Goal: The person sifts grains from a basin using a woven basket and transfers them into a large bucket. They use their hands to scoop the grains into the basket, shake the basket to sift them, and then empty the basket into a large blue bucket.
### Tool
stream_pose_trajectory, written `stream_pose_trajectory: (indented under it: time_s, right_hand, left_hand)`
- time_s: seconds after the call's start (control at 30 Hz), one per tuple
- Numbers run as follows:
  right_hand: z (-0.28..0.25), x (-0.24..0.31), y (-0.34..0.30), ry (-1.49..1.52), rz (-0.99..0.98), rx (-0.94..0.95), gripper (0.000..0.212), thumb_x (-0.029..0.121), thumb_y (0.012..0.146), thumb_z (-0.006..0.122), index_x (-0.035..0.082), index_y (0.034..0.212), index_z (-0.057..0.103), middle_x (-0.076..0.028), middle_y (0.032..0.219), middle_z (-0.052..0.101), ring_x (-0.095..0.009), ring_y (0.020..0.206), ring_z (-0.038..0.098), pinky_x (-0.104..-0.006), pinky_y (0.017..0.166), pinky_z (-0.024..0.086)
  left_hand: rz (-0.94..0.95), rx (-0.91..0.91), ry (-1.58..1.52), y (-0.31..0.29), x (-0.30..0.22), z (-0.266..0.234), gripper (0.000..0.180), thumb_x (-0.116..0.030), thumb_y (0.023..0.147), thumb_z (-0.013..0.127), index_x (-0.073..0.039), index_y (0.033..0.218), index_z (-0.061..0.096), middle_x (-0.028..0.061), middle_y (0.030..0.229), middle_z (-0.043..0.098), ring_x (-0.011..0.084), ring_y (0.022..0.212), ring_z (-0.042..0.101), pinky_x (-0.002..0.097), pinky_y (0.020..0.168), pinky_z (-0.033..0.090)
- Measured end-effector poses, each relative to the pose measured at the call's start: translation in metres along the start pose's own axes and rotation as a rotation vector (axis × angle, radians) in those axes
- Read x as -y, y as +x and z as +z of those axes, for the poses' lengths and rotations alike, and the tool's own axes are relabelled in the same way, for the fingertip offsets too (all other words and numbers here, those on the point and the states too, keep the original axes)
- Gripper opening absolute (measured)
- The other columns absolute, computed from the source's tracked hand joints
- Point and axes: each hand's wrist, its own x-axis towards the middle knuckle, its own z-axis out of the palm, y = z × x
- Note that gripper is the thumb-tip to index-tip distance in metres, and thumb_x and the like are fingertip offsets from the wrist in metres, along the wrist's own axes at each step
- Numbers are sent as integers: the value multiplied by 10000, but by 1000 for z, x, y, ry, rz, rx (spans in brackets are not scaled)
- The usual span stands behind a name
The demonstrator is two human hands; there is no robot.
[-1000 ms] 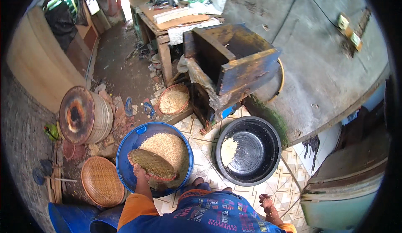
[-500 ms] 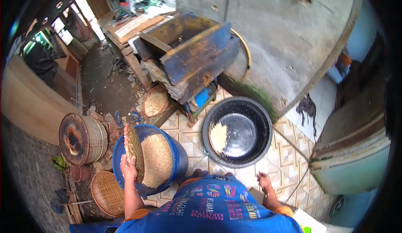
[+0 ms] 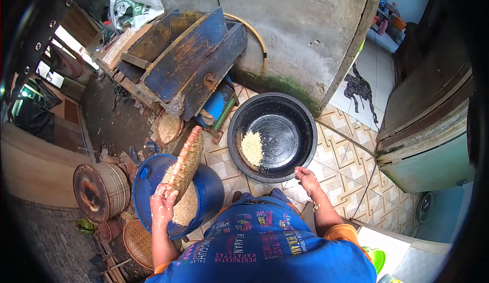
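My left hand is closed round the rim of a woven basket, which is tipped up on its edge, its pinkish rim toward the upper left. The basket is over a blue barrel filled with pale tan grain-like bits. My right hand is at the near right rim of a wide black tub, its fingers loosely bent and apart, with nothing visible in them. Inside the tub, a small heap of pale yellow bits lies on the left side. Pale crumbs stick to both hands and forearms.
A blue, worn wooden machine stands beyond the barrel, by a grey wall. Left of the barrel are a rusty drum, a flat woven basket and another basket of pale bits. A greenish door is at right.
My left hand has raised the woven basket and tilted it toward the tub. My right hand has moved forward, up to the tub's rim. The view has turned somewhat right.
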Motion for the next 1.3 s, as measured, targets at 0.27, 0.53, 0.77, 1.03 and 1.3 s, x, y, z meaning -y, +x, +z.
stream_pose_trajectory:
  time_s: [0.27,0.53,0.77,1.03,1.3]
  right_hand:
    - [1,55,-25,306,13,201,408,406,922,542,90,1180,559,-41,1101,608,-154,922,603,-306,761,484]
    - [3,94,-46,644,27,375,680,557,902,475,53,1346,367,-107,1118,573,-223,960,602,-371,758,509]
    - [14,104,-30,742,171,344,688,599,856,519,79,1292,408,-99,1078,563,-216,918,592,-426,699,560]
    - [37,79,21,674,371,-11,456,156,841,595,76,1252,414,-114,1005,610,-233,744,649,-362,584,593]
    - [51,50,98,305,487,-377,394,31,824,550,151,1179,430,-63,948,613,-206,753,615,-371,547,528]
  left_hand:
    - [185,281,163,23,-69,46,241,-208,784,693,-45,949,629,145,897,649,326,809,638,370,683,500]
    - [576,503,242,56,-84,108,208,-150,782,661,-61,967,626,123,895,642,325,841,607,417,756,484]
    - [860,636,354,86,-59,170,233,-162,802,585,-121,1027,631,58,1003,634,255,975,578,401,849,448]
    - [981,770,118,140,-12,228,255,-249,838,576,-157,1068,635,20,954,611,200,945,560,376,832,425]
    - [583,1068,169,168,68,259,526,-390,889,550,-225,1371,419,95,1394,404,312,1259,393,474,1024,329]
